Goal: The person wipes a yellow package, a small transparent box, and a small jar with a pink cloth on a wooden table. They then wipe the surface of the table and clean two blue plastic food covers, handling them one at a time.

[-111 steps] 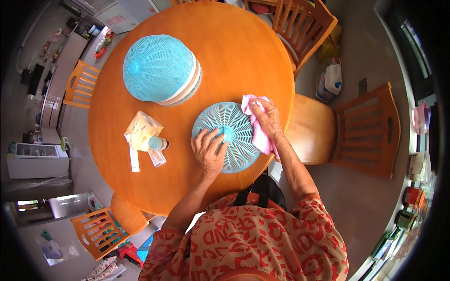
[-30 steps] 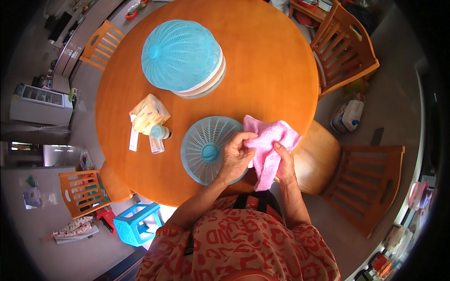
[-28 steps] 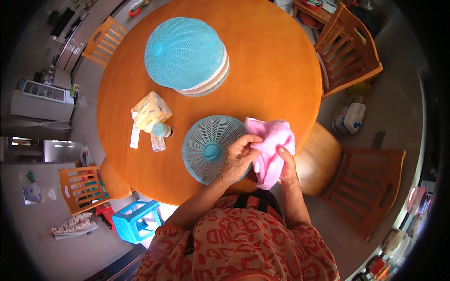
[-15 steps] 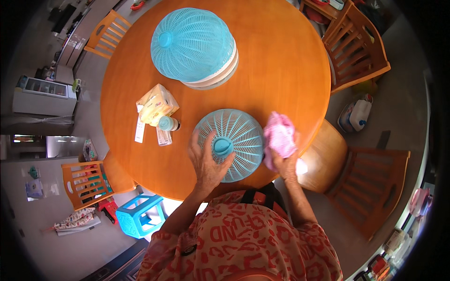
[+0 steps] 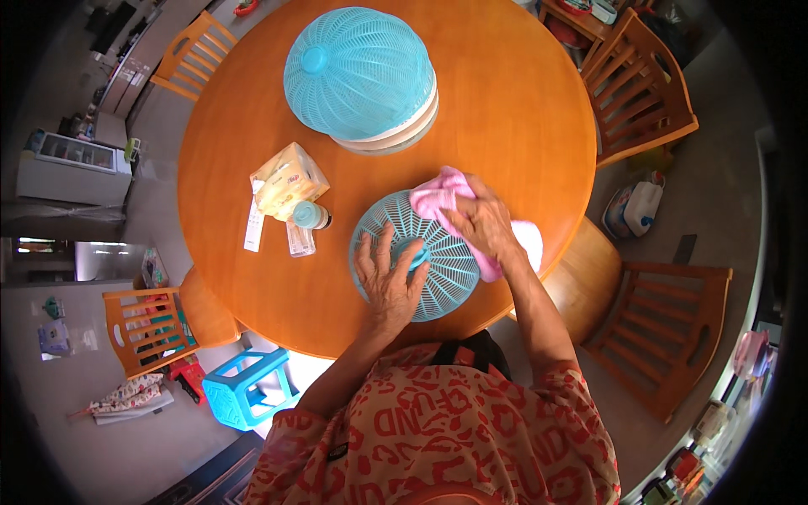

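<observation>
In front of me on the round wooden table [image 5: 505, 109] sits a light-blue slatted plastic food cover [image 5: 448, 284], dome-shaped with a round knob on top. My left hand [image 5: 390, 284] lies on its left side, fingers spread, with the thumb beside the knob. My right hand [image 5: 486, 225] grips a pink cloth [image 5: 438, 195] and presses it on the cover's far right side. One part of the cloth hangs down the right side, under my wrist, where it looks bright white in the light. The cover's left side is partly hidden by my left hand.
A larger blue mesh cover [image 5: 358, 76] stands over white ware at the far side. Left lie a yellow tissue pack [image 5: 290, 181], a small lidded jar [image 5: 310, 215] and a white remote [image 5: 253, 225]. Wooden chairs [image 5: 661, 328] and a blue stool [image 5: 244, 387] surround the table.
My right hand has moved the pink cloth from beside the cover up and left onto its far right side. My left hand has shifted slightly right, remaining at the knob.
</observation>
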Tool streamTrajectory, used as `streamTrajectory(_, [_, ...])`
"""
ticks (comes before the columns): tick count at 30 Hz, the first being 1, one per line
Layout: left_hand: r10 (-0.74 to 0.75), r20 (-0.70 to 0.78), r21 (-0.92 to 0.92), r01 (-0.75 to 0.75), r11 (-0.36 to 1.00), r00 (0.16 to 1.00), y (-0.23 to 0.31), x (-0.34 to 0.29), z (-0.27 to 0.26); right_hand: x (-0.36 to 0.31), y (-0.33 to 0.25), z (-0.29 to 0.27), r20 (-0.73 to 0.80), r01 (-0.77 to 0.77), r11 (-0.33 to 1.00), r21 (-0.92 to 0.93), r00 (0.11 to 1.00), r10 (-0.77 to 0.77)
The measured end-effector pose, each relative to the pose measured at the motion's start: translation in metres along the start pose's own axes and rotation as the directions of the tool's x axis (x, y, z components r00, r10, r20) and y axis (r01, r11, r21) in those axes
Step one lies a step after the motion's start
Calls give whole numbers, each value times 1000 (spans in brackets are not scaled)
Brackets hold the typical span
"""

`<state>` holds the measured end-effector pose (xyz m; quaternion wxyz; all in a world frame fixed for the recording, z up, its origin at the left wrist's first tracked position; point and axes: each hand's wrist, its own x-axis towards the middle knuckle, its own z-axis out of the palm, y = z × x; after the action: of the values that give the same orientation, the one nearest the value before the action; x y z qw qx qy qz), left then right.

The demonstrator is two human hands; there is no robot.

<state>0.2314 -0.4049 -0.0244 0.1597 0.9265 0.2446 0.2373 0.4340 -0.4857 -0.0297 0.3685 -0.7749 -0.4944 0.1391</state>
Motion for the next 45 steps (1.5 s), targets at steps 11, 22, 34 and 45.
streamTrajectory(11, [24,9,-28,-23,999,1000,-2,-5,-3,-85,-43,-4,-56,152,852,-501,977,-207])
streamTrajectory(22, [93,56,-68,-89,994,994,-5,-18,-9,-8,-48,-5,70,378,838,-393,921,-383])
streamTrajectory(34, [40,91,-34,-37,999,995,-1,-18,-7,2,25,-8,301,-195,961,196,945,130])
streamTrajectory(45, [106,35,-30,-105,994,994,-3,-18,-5,-147,-8,41,-257,-263,941,214,914,314])
